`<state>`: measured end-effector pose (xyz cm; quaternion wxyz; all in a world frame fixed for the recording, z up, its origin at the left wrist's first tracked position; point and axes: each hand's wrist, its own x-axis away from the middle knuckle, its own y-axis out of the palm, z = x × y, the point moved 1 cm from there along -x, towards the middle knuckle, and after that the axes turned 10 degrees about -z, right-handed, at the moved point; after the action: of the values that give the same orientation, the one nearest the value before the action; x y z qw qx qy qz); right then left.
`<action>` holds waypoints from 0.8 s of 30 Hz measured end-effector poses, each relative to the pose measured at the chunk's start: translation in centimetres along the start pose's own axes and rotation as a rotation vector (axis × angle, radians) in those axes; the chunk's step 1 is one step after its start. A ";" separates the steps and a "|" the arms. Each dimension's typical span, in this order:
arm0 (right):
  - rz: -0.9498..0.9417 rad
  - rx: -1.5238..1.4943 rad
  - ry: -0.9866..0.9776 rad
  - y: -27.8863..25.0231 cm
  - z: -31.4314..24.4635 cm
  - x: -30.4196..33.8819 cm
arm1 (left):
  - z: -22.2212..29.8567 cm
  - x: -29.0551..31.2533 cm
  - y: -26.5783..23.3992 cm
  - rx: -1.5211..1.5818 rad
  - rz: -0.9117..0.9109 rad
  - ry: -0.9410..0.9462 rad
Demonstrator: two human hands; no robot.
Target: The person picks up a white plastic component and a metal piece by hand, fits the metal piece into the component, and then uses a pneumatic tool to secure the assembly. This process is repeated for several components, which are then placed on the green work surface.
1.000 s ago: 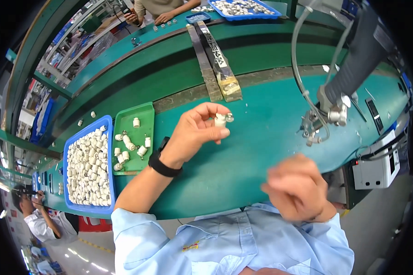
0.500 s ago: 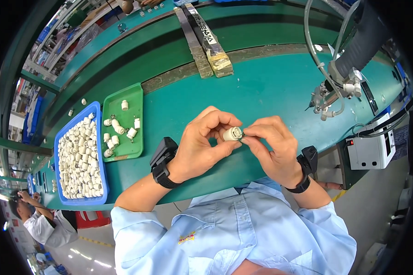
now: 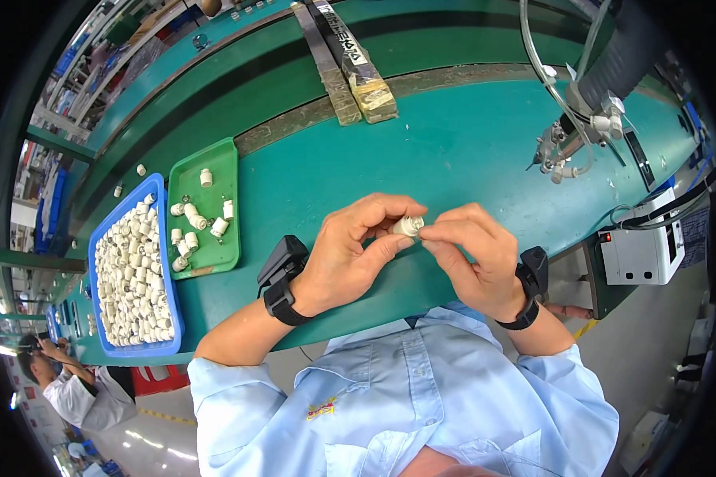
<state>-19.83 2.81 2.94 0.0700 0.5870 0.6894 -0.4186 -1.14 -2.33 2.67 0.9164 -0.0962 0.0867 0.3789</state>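
Note:
My left hand (image 3: pixel 356 253) grips a small white cylindrical part (image 3: pixel 407 226), shaped like a lamp socket, between thumb and fingers above the bench. The part lies nearly on its side, its recessed, open-looking end tilted toward my right hand (image 3: pixel 475 248). Thumb and index finger of that right hand are pinched together right beside this end. Whatever is between those fingertips is too small or hidden to make out. Left of my hands, a blue tray (image 3: pixel 177 314) is heaped with many similar white parts. A green tray (image 3: pixel 229 215) beside it carries several more, spread apart.
The green workbench (image 3: pixel 318 171) runs under my hands. A powered driver (image 3: pixel 561 147) with hoses hangs at the right, above a white control box (image 3: pixel 643 250). Taped bars (image 3: pixel 366 87) lie across the back ledge. A co-worker (image 3: pixel 79 389) sits far left.
The white part has turned slightly in my left hand, its open end angled up more. My right fingertips remain close against it. The whole view has shifted a little.

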 end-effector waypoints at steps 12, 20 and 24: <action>0.074 -0.649 0.316 0.7 -1.8 1.0 | 0.1 0.8 1.6 -0.196 0.013 0.172; 0.167 -1.140 0.579 0.6 -1.8 1.1 | -0.5 1.1 2.8 -0.247 0.148 0.349; 0.196 -1.344 0.701 0.5 -1.4 0.9 | -0.3 0.8 2.5 -0.336 0.103 0.404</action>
<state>-19.08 4.42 3.08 0.2260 0.5751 0.7225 0.3101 -2.34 -0.15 1.94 0.8313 -0.3159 0.2084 0.4071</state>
